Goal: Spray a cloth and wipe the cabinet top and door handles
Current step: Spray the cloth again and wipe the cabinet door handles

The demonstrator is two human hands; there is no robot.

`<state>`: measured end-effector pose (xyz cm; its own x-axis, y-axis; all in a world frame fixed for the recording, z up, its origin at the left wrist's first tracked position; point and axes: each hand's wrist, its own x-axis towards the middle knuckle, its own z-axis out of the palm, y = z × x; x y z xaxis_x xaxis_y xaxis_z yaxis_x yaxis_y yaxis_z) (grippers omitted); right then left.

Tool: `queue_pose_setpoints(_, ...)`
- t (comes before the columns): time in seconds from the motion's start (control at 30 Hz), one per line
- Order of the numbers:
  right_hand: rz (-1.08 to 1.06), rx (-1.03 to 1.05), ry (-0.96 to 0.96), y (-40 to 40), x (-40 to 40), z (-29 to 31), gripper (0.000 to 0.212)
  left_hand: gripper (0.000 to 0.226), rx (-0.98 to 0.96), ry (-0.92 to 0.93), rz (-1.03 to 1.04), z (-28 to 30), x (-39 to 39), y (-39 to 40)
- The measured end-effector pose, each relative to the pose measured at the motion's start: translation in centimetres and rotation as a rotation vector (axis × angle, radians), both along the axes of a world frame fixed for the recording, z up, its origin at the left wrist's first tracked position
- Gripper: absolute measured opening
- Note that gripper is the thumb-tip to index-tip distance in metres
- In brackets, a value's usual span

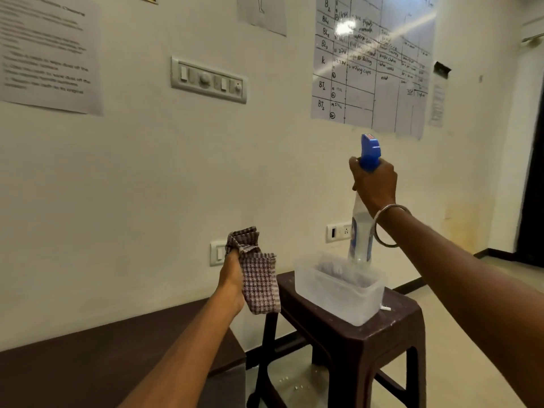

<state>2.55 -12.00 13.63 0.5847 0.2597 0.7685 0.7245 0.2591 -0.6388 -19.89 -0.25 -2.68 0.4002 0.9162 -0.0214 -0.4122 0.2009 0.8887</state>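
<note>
The left hand grips the checked cloth. The right hand grips the spray bottle neck, above the container. Its fingers hide the trigger.

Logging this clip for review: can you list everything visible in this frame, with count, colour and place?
cloth: one, brown-and-white check, held up left of the stool
spray bottle: one, clear with blue head, held above the container
container: one, translucent white, on the stool
stool: one, dark brown plastic, against the wall
cabinet top: one, dark brown, lower left
switch panel: one, white, on the wall
wall sockets: two, white, low on the wall
chart: one, white, handwritten, upper right
bangle: one, silver, right wrist
left hand: grips the cloth
right hand: grips the bottle neck
</note>
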Motion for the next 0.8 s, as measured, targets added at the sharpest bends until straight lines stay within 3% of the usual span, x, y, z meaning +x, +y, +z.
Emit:
queue_pose_setpoints(0.17, 0.217, -0.122, 0.008, -1.6, -5.6, -2.6, 0.024, 0.055, -0.047, 0.041, 0.003, 1.3, -1.9, -1.3)
queue_pose_setpoints(0.47, 0.664, -0.503, 0.101, -0.3, -14.4, -16.1, 0.024, 0.047, -0.070, -0.014, 0.007, 0.4, -4.6, -0.5)
queue_pose_setpoints(0.63, 0.737, -0.624, 0.074, 0.7, -17.9, -19.9, 0.028, 0.047, -0.052, -0.042, 0.048, -0.4, -5.7, 0.5)
queue_pose_setpoints(0.8, 0.716, -0.582, 0.064, 1.2, -18.8, -20.4, 0.025, 0.049, -0.034, -0.048, 0.064, -0.5, -6.4, 0.6)
